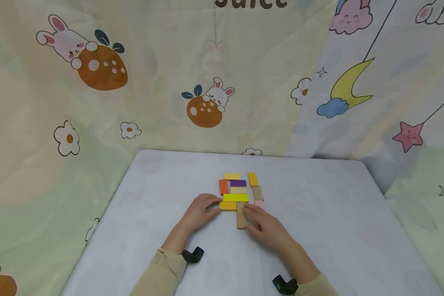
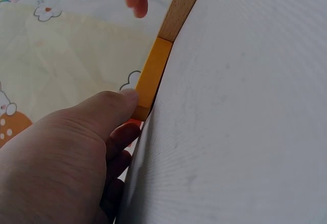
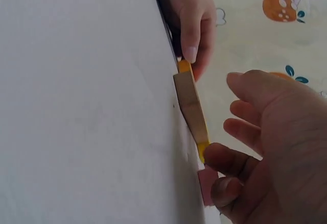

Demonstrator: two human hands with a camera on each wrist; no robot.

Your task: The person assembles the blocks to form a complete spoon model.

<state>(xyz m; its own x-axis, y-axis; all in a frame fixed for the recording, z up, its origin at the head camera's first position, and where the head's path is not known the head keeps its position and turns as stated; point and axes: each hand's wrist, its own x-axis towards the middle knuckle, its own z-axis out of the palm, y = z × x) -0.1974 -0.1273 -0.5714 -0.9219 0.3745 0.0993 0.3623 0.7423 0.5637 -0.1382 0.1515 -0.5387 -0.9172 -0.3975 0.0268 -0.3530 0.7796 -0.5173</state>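
Flat coloured blocks lie on the white table [image 1: 151, 176] in a cluster. My left hand [image 1: 200, 213] touches the left end of the orange-yellow block [image 1: 227, 206], its thumb [image 2: 122, 101] at that end in the left wrist view. A bright yellow block [image 1: 235, 197] lies just beyond. From the cluster's near side a plain wooden block [image 1: 241, 220] points toward me. Beside it is my right hand [image 1: 268, 230], fingers spread and slightly bent. In the right wrist view the right hand [image 3: 276, 132] pinches nothing; its lower fingers hover by the pink block [image 3: 207, 185].
Farther back lie an orange-red block [image 1: 223, 187], a purple block [image 1: 238, 183], a pale wooden block [image 1: 238, 190] and a yellow block [image 1: 232, 176]. Another yellow block [image 1: 253, 179] and a wooden one [image 1: 257, 193] form a right-hand column. A patterned cloth [image 1: 163, 61] hangs behind.
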